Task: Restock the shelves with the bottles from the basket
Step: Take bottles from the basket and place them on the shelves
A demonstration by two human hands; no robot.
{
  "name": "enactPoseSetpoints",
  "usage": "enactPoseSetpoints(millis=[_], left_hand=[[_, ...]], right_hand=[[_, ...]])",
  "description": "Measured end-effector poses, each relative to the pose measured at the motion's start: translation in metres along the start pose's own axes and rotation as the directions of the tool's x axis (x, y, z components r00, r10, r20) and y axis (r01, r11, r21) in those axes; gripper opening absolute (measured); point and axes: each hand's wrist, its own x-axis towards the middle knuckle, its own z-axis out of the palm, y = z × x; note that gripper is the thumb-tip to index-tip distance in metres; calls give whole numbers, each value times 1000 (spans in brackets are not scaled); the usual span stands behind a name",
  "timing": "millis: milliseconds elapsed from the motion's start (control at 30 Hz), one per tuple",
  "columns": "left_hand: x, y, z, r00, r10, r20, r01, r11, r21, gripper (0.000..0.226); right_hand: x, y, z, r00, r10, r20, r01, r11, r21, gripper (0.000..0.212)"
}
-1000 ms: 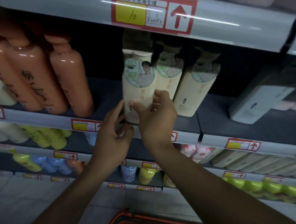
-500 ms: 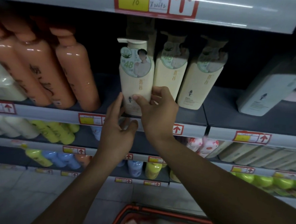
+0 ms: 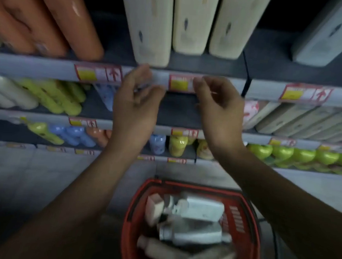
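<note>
Red basket holds roughly four pale bottles lying jumbled; shelves stocked

Red-and-yellow price labels, grey tiled floor, green apple-shaped containers

Frame blurred. Left hand and right hand hang empty, fingers loosely curled, just below shelf edge, apart from each other. Three cream bottles stand upright on shelf above that edge; orange bottles lean left of them. Red basket sits on floor well below shelf edge, holding white bottles lying flat.
</note>
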Motion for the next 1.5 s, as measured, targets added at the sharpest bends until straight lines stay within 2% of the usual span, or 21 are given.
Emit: enactPoseSetpoints(millis=[100,200,267,367,467,500,567,633,767,867,933,1033,1167,1233,1333,1400,1500], left_hand=[[-31,-46,-4,995,-86,-42,88,995,44,36],[-81,-111,-13,973,-224,-50,229,966,124,27],[-118,-153,-16,945,-323,-54,327,926,191,23],[-166,-209,-22,862,-505,-53,500,827,257,25],[-212,-259,-29,787,-616,-42,589,729,349,51],[-227,-275,-31,758,-651,-43,619,697,362,51],[-252,-286,-30,717,-694,-63,658,645,387,30],[-269,-291,-25,690,-718,-92,690,614,383,25],[-281,-305,-14,624,-780,-50,737,566,370,35],[-272,-304,3,612,-790,-16,752,576,322,36],[-261,-304,15,604,-796,37,763,592,260,37],[-241,-310,31,591,-802,90,779,596,194,33],[-220,-310,51,506,-849,152,861,509,-22,38],[-219,-311,58,486,-849,207,873,485,-62,44],[-223,-314,60,495,-834,243,868,489,-89,46],[-225,-312,58,513,-824,241,856,511,-77,39],[-229,-310,55,527,-825,204,849,506,-152,31]], right_hand=[[-29,55,-36,997,79,-17,-81,992,-96,21],[-75,133,-84,966,259,13,-239,911,-336,22],[-116,185,-116,891,452,43,-384,800,-460,15],[-177,243,-156,726,687,46,-540,609,-581,6],[-225,275,-180,569,822,39,-559,421,-714,19],[-238,282,-184,533,845,46,-554,389,-736,23],[-253,287,-189,502,862,66,-529,367,-766,29],[-256,290,-190,570,814,116,-437,420,-795,34],[-229,293,-179,747,622,237,-190,540,-820,54],[-196,303,-163,825,479,300,-51,591,-805,65],[-174,311,-153,826,436,357,33,594,-804,67],[-150,320,-140,756,473,453,127,572,-811,74],[-141,326,-136,734,473,488,225,508,-831,79],[-145,327,-135,742,452,495,255,493,-832,81],[-148,331,-132,764,421,489,262,490,-831,82],[-147,333,-128,774,410,482,254,496,-830,81],[-140,331,-127,749,422,510,288,486,-825,84]])
